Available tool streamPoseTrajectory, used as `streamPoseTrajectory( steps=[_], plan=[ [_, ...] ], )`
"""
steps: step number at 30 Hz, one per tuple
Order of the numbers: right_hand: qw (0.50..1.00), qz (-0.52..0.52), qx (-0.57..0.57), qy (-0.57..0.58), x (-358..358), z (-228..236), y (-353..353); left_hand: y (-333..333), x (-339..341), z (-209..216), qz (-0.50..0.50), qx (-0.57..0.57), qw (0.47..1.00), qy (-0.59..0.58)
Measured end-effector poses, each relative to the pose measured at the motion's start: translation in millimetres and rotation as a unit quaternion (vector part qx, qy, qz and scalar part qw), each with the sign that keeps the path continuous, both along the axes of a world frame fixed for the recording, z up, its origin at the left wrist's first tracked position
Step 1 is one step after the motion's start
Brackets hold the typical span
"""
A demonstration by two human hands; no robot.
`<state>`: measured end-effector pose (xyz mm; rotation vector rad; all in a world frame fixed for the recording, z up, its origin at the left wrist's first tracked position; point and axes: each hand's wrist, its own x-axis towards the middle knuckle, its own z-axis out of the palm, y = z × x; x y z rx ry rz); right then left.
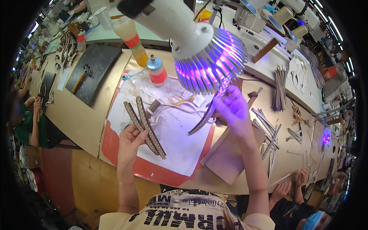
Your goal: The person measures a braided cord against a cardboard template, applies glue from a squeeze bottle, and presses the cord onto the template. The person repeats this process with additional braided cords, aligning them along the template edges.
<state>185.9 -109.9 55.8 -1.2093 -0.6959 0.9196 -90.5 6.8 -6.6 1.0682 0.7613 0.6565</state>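
My left hand [131, 140] is closed around two braided, patterned straps [151, 134] with brown edges, above a white sheet [184, 155]. The straps lie side by side and slant from upper left to lower right. Farther right, my right hand [234, 111] pinches another braided strap [201, 123], which hangs down to the left. That hand is just under a finned lamp [211, 57] glowing violet, and its fingers are lit purple. Part of the strap's upper end is hidden by the fingers and the glare.
A blue-topped bottle [156, 71] and a tall bottle with amber liquid [132, 40] stand behind the sheet. At the left, a hammer [80, 78] lies on a black slab [100, 69]. More braided strips [270, 132] lie at right, near a co-worker's hands [285, 188].
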Motion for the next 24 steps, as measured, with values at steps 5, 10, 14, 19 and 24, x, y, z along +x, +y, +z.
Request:
streamPoseTrajectory(
  steps=[5,10,14,19,24],
  plan=[
    [0.975,-0.075,0.005,0.209,15,3,-5,-2,-1,-1,-0.002,0.004,1.000,-0.005],
    [0.956,-0.094,0.014,0.278,29,1,-9,-1,-2,-2,0.002,0.000,1.000,0.006],
    [0.948,-0.097,0.022,0.301,34,-4,-13,-1,-2,-4,-0.002,0.000,1.000,0.000],
    [0.943,-0.103,0.021,0.317,43,-8,-13,0,-11,-10,0.010,0.003,1.000,0.030],
    [0.936,-0.135,0.041,0.324,47,-10,-9,5,-38,-24,0.055,-0.024,0.997,0.039]
  ],
)
